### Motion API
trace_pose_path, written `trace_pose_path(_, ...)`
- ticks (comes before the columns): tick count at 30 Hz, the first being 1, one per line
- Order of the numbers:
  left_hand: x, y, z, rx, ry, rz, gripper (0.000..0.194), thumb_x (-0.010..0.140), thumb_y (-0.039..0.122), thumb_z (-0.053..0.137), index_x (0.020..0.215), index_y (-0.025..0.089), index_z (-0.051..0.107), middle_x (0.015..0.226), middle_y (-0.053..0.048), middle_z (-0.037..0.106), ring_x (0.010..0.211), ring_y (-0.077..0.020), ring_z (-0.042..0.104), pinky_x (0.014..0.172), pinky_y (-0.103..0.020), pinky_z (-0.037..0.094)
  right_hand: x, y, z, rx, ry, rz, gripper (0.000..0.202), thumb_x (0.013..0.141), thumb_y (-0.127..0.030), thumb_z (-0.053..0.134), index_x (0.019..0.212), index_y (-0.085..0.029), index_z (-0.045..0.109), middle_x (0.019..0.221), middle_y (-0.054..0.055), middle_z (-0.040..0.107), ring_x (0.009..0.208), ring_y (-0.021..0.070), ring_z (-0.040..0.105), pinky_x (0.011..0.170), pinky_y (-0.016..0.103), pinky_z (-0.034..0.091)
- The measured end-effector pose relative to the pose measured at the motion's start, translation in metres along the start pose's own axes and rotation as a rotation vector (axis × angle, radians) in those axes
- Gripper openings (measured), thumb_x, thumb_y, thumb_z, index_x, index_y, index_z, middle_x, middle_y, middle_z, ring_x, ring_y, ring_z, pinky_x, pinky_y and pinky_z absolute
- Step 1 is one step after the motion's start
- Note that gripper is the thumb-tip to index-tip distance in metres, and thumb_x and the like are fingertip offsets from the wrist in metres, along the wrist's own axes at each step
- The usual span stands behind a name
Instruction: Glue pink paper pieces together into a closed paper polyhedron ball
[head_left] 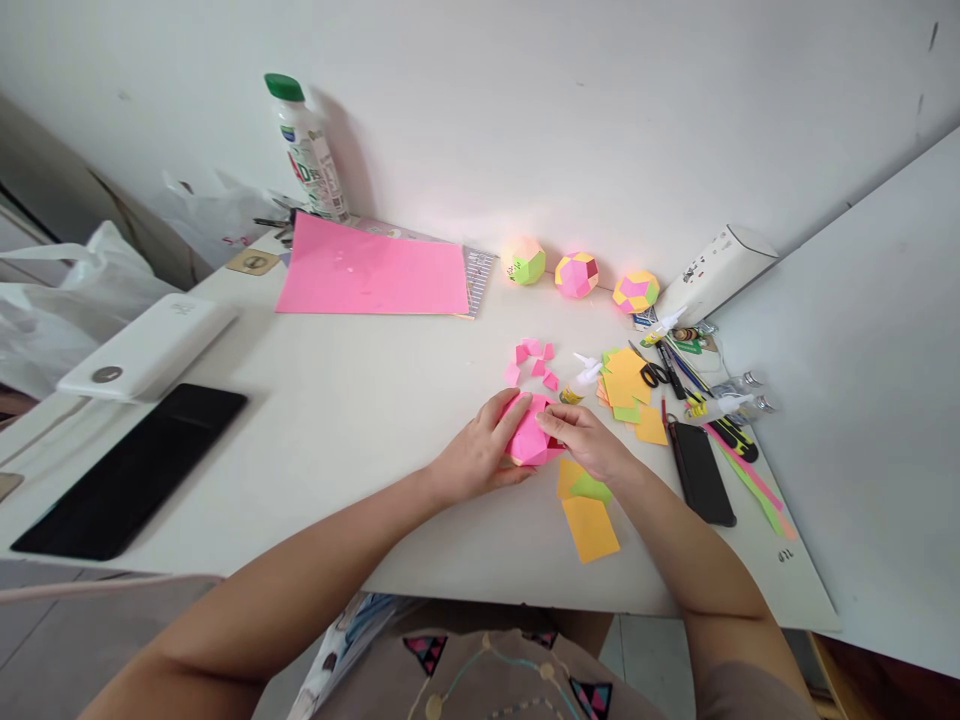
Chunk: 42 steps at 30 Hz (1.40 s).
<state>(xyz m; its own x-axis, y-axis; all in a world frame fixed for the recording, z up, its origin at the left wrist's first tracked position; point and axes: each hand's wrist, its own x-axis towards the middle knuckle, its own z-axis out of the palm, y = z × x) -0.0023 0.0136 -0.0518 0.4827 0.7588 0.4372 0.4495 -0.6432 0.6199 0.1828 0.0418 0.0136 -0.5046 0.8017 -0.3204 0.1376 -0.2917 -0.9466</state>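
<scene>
A pink folded-paper ball (529, 440), with a dark opening on its right side, is held between both hands above the white table (337, 400). My left hand (480, 450) wraps round its left side, fingers over the top and beneath. The fingers of my right hand (581, 432) pinch at the opening's edge; part of the ball is hidden behind them. Small folded pink pieces (538, 367) lie just beyond the ball, beside a glue bottle (581, 383). Near my right wrist are orange paper squares (591, 528) with a green one.
Three finished paper balls (577, 275) line the wall. Pink sheets (375, 270), a milk bottle (311, 150), a black tablet (131, 470) and a white power bank (150, 348) are leftward. Scissors (655, 374), pens, glue and a black phone (701, 473) lie right.
</scene>
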Motion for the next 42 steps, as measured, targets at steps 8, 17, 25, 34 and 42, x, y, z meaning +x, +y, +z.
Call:
trace_pose_path(8, 0.000, 0.000, 0.000, -0.213, -0.001, -0.109, 0.091, 0.083, 0.037, 0.063, 0.149, 0.029, 0.001, 0.144, -0.019, 0.022, 0.135, -0.0366, 0.032, 0.100, -0.057, 0.044, 0.003, 0.002, -0.002, -0.013, 0.032, -0.068, 0.037, 0.084, -0.052, 0.057, 0.077, -0.016, 0.063, 0.074, 0.001, 0.057, 0.074, 0.0145, 0.052, 0.074, 0.030, 0.042)
trace_pose_path(17, 0.010, 0.011, -0.012, -0.830, -0.010, -0.418, 0.086, 0.080, 0.041, 0.066, 0.148, 0.026, 0.015, 0.144, -0.016, 0.038, 0.127, -0.0312, 0.046, 0.097, -0.049, 0.049, -0.011, -0.019, -0.006, -0.217, 0.047, -0.059, 0.036, 0.087, -0.054, 0.051, 0.082, -0.020, 0.062, 0.080, 0.001, 0.055, 0.081, 0.0160, 0.051, 0.075, 0.028, 0.040)
trace_pose_path(25, 0.014, 0.018, -0.018, -0.979, -0.046, -0.472, 0.076, 0.084, 0.044, 0.062, 0.146, 0.022, 0.024, 0.143, -0.014, 0.044, 0.126, -0.0296, 0.049, 0.098, -0.045, 0.048, -0.015, -0.026, 0.000, -0.184, 0.025, -0.057, 0.030, 0.084, -0.048, 0.059, 0.078, -0.018, 0.059, 0.073, -0.001, 0.049, 0.069, 0.0127, 0.046, 0.064, 0.026, 0.037)
trace_pose_path(34, 0.009, 0.012, -0.012, -0.913, -0.053, -0.535, 0.081, 0.083, 0.047, 0.062, 0.147, 0.019, 0.021, 0.138, -0.016, 0.049, 0.118, -0.0292, 0.055, 0.093, -0.045, 0.051, -0.003, -0.005, -0.009, -0.015, 0.008, 0.010, 0.030, 0.077, -0.044, 0.068, 0.072, -0.016, 0.059, 0.065, -0.003, 0.047, 0.062, 0.0105, 0.044, 0.058, 0.026, 0.036)
trace_pose_path(42, 0.008, 0.011, -0.011, -0.844, -0.027, -0.488, 0.079, 0.081, 0.047, 0.064, 0.146, 0.020, 0.029, 0.135, -0.015, 0.051, 0.116, -0.0300, 0.055, 0.093, -0.046, 0.050, -0.003, -0.006, -0.010, -0.034, -0.018, 0.015, 0.032, 0.076, -0.046, 0.069, 0.073, -0.016, 0.060, 0.064, -0.002, 0.047, 0.060, 0.0104, 0.044, 0.056, 0.026, 0.035)
